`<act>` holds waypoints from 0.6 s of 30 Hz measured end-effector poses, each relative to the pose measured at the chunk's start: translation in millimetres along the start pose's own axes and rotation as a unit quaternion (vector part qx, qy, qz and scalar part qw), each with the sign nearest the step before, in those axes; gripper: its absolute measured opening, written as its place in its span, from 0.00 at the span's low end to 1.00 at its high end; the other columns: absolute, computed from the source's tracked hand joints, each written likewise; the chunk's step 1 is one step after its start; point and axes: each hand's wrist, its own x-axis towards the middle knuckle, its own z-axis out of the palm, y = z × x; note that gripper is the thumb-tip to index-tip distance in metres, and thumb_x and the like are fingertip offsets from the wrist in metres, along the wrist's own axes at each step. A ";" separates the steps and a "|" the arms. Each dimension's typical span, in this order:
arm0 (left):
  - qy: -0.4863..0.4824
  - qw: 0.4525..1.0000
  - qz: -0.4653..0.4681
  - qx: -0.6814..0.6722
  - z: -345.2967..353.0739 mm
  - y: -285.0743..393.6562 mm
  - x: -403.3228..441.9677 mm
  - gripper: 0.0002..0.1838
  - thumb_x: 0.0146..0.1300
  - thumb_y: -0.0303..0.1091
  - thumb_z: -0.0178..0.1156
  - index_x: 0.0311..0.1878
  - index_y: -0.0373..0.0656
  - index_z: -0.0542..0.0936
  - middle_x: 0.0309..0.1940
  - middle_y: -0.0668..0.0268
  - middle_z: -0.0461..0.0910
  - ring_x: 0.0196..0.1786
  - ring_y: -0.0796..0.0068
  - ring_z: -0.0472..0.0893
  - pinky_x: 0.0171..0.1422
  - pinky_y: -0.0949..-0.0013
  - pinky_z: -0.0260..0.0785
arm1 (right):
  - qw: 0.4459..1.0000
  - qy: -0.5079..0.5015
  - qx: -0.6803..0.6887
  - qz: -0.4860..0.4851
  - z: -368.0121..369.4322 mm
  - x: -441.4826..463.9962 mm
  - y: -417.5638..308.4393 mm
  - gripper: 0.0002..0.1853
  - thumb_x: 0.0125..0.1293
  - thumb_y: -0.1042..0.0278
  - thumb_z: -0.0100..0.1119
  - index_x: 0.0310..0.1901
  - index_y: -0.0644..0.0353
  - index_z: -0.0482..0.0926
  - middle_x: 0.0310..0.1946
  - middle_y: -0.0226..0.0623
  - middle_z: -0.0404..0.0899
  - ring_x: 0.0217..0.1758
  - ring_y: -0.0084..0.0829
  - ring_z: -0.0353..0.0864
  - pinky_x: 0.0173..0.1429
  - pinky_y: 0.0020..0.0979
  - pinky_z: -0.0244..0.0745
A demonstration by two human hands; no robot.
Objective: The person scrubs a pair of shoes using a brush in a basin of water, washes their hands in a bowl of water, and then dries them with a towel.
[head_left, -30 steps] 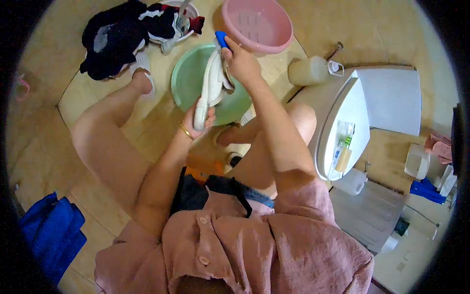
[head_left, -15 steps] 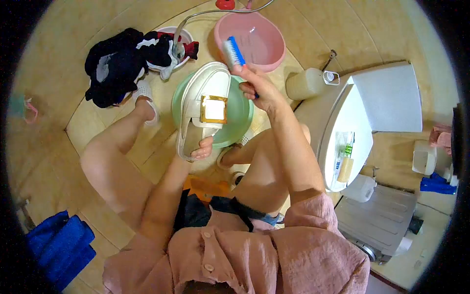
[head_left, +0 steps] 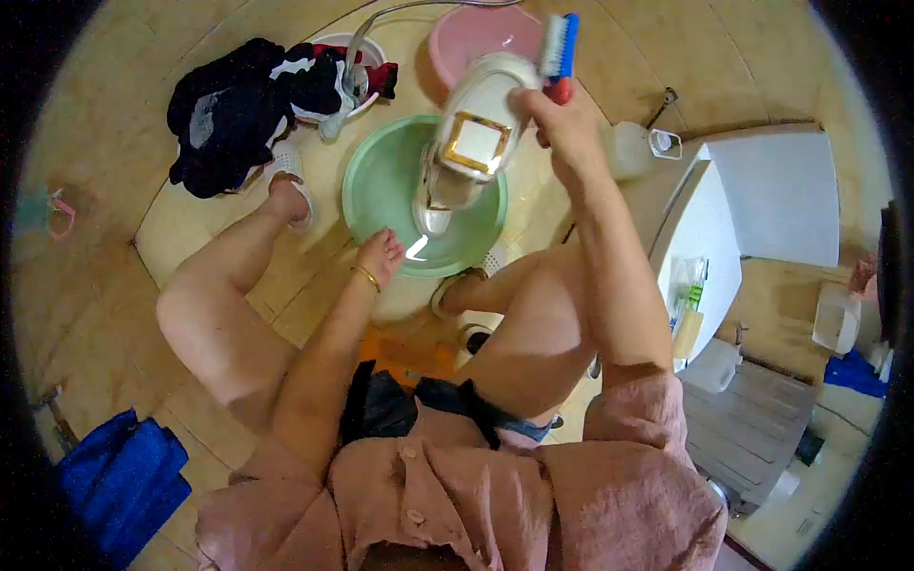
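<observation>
Over the green basin (head_left: pixel 359 203), my right hand (head_left: pixel 568 133) grips a white sandal (head_left: pixel 494 88) by its edge, thumb on top. The sandal has a square gold-rimmed buckle and hangs tilted above the basin. In the same hand is a scrubbing brush (head_left: pixel 569 48) with a blue-and-red body and pale bristles. The brush stands up beside the sandal's far end. Below the buckle another whitish part shows; I cannot tell if it belongs to a second sandal. My left hand (head_left: pixel 382 255), with a gold bangle at the wrist, is empty at the basin's near rim, fingers loosely bent and apart.
Behind the green basin stands a pink basin (head_left: pixel 452 43). Dark clothes (head_left: pixel 219 124) spill from a small white basin (head_left: pixel 379 55) at the left, with a shower hose over it. A plastic jug (head_left: pixel 630 150) and a white cabinet top (head_left: pixel 712 219) are on the right.
The sandal has passed from my left hand to my right and moved right and away from me. My left hand has let go. The brush has shifted right and upward.
</observation>
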 end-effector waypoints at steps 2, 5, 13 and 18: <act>0.058 0.986 0.030 0.154 -1.7 11.9 14.2 0.20 0.69 0.53 0.46 0.42 0.44 0.73 0.29 0.64 0.75 0.30 0.65 0.77 0.43 0.60 0.75 | 0.998 0.052 -0.016 -0.026 -17.0 13.2 -1.1 0.17 0.51 0.68 0.64 0.42 0.60 0.73 0.29 0.29 0.75 0.24 0.18 0.69 0.25 0.22 0.63; 0.108 0.888 0.044 0.444 26.0 48.5 22.2 0.20 0.70 0.51 0.45 0.39 0.40 0.72 0.25 0.58 0.77 0.34 0.57 0.79 0.48 0.57 0.73 | 0.991 0.112 -0.052 0.044 -28.3 20.9 4.5 0.14 0.53 0.67 0.64 0.38 0.57 0.71 0.22 0.22 0.68 0.19 0.14 0.60 0.22 0.21 0.55; 0.094 0.528 0.140 0.832 57.7 64.7 108.5 0.20 0.69 0.38 0.41 0.59 0.45 0.72 0.62 0.53 0.67 0.64 0.55 0.66 0.70 0.56 0.55 | 0.974 0.154 -0.099 0.137 -44.7 15.1 17.1 0.22 0.51 0.67 0.66 0.49 0.61 0.72 0.25 0.24 0.70 0.21 0.15 0.63 0.22 0.19 0.55; 0.000 0.317 0.271 0.909 6.5 32.5 157.9 0.20 0.67 0.34 0.42 0.60 0.50 0.73 0.62 0.60 0.68 0.63 0.58 0.67 0.72 0.48 0.51 | 0.970 0.165 -0.111 0.142 -39.8 20.7 18.8 0.27 0.51 0.65 0.66 0.54 0.61 0.71 0.26 0.25 0.71 0.20 0.15 0.63 0.21 0.19 0.55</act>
